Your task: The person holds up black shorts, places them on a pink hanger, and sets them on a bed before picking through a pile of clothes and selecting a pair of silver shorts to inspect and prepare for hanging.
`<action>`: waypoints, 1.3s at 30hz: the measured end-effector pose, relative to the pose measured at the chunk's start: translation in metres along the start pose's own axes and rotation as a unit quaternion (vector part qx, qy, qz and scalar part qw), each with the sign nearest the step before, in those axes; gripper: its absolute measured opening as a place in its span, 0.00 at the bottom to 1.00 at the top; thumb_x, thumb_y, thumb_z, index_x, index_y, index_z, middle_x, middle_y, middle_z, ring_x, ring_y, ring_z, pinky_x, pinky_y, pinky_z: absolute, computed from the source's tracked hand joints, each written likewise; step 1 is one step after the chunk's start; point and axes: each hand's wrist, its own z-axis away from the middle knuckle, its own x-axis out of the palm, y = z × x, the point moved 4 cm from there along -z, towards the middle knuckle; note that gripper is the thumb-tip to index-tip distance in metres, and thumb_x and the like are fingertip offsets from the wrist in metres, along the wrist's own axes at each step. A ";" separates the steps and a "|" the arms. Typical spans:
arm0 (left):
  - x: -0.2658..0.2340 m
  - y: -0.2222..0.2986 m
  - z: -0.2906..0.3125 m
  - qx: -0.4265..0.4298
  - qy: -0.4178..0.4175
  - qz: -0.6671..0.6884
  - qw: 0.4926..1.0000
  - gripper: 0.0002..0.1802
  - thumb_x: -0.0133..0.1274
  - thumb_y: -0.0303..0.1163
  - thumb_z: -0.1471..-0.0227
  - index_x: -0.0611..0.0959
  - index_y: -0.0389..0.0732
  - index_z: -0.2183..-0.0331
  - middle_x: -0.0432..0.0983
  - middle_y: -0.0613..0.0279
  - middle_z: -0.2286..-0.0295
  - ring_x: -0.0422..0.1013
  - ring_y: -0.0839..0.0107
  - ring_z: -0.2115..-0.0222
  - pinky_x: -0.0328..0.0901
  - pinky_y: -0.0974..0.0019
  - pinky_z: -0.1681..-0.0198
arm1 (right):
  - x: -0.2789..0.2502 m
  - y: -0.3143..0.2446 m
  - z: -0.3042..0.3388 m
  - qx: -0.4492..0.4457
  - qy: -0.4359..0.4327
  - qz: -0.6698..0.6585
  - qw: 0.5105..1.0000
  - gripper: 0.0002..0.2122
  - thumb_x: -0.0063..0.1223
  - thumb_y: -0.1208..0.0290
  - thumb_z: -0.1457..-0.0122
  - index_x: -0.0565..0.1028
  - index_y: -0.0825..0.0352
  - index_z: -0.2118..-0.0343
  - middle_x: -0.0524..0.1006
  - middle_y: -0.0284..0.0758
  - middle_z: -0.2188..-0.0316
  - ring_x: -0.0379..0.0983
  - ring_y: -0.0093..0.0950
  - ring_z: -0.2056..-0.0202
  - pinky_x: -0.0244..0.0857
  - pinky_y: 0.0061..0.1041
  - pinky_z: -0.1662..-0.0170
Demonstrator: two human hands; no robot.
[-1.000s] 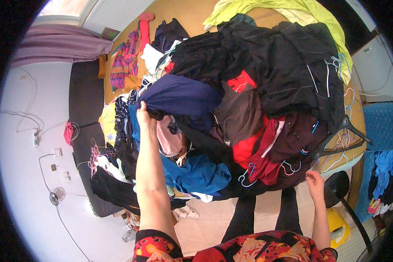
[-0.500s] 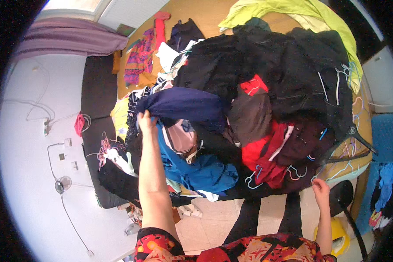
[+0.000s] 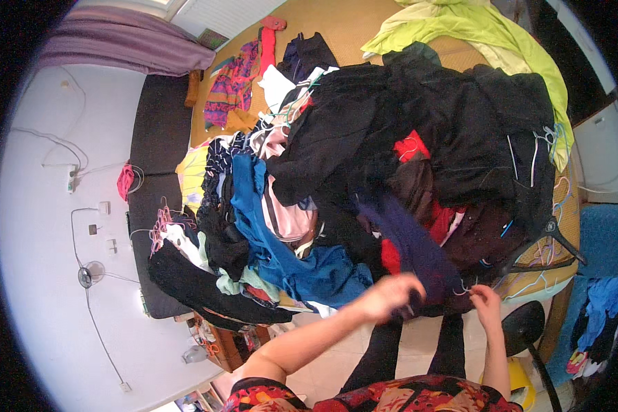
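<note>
My left hand (image 3: pixel 391 296) is closed on the end of a navy-blue garment (image 3: pixel 419 237) and is smeared by motion. The long strip of cloth hangs across the front of the clothes heap, over red and dark brown pieces. To its right, my right hand (image 3: pixel 486 302) pinches a thin pale clothes hanger (image 3: pixel 465 287); how much of the hanger lies behind the cloth I cannot tell. A blue garment (image 3: pixel 281 240) and a pale pink one (image 3: pixel 288 216) lie left of the navy cloth. Large black clothes (image 3: pixel 453 123) cover the middle of the heap.
The heap lies on a bed with a tan mat (image 3: pixel 364 20). A yellow-green cloth (image 3: pixel 467 31) spreads along the far right. A black hanger (image 3: pixel 553 240) and several thin hangers lie at the right edge. A black chair (image 3: pixel 523 323) stands beside my right arm.
My left hand has swept the navy garment from the left side of the heap toward me and to the right, uncovering the blue and pink clothes. My right hand has shifted slightly left.
</note>
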 end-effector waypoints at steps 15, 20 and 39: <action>-0.130 -0.070 0.099 -0.363 0.172 -0.645 0.650 0.10 0.46 0.31 0.53 0.78 0.48 0.65 0.77 0.53 0.75 0.75 0.56 0.74 0.69 0.54 0.72 | 0.122 -0.062 0.018 0.126 -0.311 -0.163 0.928 0.19 0.51 0.72 0.44 0.68 0.67 0.49 0.74 0.36 0.57 0.73 0.23 0.60 0.70 0.22 0.63; -0.240 -0.019 0.170 -0.288 0.400 -0.777 0.391 0.05 0.51 0.30 0.60 0.77 0.42 0.74 0.75 0.57 0.76 0.73 0.57 0.75 0.67 0.54 0.72 | 0.056 0.013 0.004 0.129 -0.063 -0.111 0.983 0.12 0.54 0.72 0.48 0.75 0.70 0.60 0.77 0.33 0.70 0.73 0.21 0.69 0.67 0.20 0.67; -0.198 -0.074 -0.053 -0.056 0.239 -0.772 0.586 0.04 0.48 0.24 0.59 0.75 0.41 0.75 0.68 0.58 0.70 0.68 0.57 0.64 0.69 0.59 0.65 | -0.010 0.040 0.025 0.153 0.057 -0.154 0.974 0.12 0.51 0.78 0.48 0.73 0.70 0.59 0.77 0.34 0.67 0.72 0.21 0.68 0.67 0.18 0.66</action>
